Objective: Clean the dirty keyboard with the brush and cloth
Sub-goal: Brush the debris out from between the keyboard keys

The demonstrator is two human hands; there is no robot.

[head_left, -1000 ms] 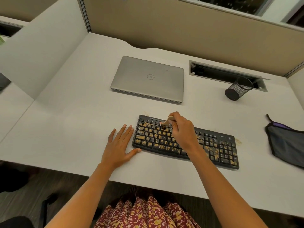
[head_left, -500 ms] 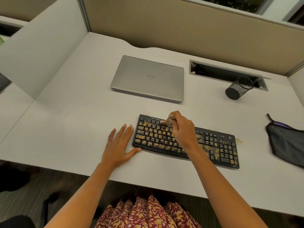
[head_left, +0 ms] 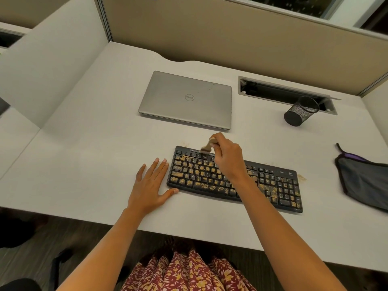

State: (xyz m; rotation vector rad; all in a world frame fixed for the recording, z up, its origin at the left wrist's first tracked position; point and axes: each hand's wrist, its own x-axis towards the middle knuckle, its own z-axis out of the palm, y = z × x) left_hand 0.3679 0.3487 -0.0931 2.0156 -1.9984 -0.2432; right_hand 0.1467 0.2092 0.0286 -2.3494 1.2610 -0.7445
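Patterned skirt (head_left: 189, 271): nearest, below the worktop (head_left: 84, 164) edge.
Left hand (head_left: 149, 186): flat on the worktop, fingers straight, thumb tip touching the keyboard's near left corner.
Keyboard (head_left: 279, 185): black, lying on the near part of the worktop, keys strewn with yellowish crumbs (head_left: 201, 185).
Right hand (head_left: 227, 158): over the keyboard, fingers curled round the brush handle.
Brush (head_left: 206, 148): pale, tilted, bristles on the top key row towards the left end.
Cloth (head_left: 365, 183): dark grey with a purple edge, at the worktop's right edge, well apart from the keyboard.
Laptop (head_left: 186, 99): silver, closed, beyond the keyboard.
Pen cup (head_left: 299, 111): black mesh, far right, beside the cable slot (head_left: 283, 91).
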